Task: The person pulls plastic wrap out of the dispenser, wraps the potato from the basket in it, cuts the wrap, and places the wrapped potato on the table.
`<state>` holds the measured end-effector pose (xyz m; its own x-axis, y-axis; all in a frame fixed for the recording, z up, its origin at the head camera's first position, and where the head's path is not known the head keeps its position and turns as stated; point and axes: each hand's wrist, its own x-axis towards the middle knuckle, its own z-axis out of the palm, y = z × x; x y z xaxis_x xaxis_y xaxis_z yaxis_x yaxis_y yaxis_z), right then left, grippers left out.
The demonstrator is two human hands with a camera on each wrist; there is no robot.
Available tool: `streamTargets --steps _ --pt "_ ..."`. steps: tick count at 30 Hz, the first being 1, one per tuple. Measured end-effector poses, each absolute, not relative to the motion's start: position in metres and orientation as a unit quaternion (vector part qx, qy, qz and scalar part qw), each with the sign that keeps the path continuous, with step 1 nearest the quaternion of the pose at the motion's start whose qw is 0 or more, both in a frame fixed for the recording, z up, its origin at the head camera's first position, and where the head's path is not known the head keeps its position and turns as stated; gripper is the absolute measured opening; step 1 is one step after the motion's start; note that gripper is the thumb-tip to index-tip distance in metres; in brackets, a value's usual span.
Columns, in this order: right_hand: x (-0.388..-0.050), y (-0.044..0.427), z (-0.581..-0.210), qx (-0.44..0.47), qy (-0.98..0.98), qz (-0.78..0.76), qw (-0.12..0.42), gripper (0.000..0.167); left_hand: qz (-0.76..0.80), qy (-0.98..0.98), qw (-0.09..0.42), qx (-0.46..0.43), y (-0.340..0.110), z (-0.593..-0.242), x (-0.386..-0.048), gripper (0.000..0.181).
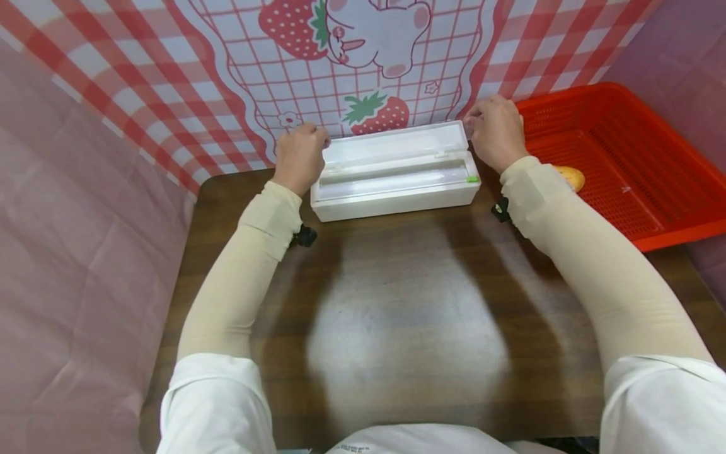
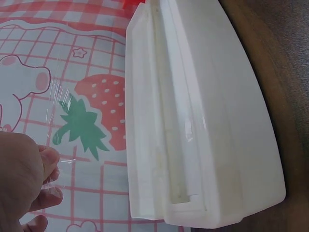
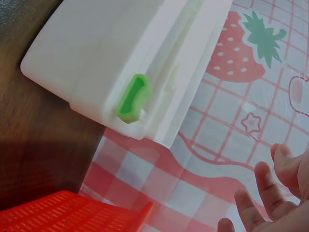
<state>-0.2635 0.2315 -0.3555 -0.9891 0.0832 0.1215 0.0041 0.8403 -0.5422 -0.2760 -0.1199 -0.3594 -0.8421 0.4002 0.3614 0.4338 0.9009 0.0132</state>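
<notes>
A long white cling film dispenser [image 1: 397,203] stands at the table's back edge, its lid [image 1: 391,144] raised. A green slide cutter [image 3: 131,99] sits at its right end. Behind the raised lid, my left hand [image 1: 299,156] pinches clear cling film [image 2: 57,113] between thumb and fingertips. Past the dispenser's right end, my right hand [image 1: 499,133] holds the film by thumb and index finger; its other fingers [image 3: 268,186] are spread apart. The sheet is so transparent that its full outline is hard to make out.
On the right stands a red plastic basket [image 1: 672,135] with a yellowish item [image 1: 571,178] partly hidden by my forearm. A checked strawberry-print cloth [image 1: 227,75] hangs right behind the dispenser. Pink cloth [image 1: 74,265] borders the brown wooden table [image 1: 408,328].
</notes>
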Motion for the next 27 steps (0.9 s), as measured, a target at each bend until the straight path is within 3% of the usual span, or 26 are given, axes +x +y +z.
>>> streamTargets --steps 27 --pt "-0.264 0.232 -0.323 -0.037 -0.952 0.291 0.085 0.035 -0.046 -0.953 0.209 -0.214 -0.117 -0.327 -0.277 0.024"
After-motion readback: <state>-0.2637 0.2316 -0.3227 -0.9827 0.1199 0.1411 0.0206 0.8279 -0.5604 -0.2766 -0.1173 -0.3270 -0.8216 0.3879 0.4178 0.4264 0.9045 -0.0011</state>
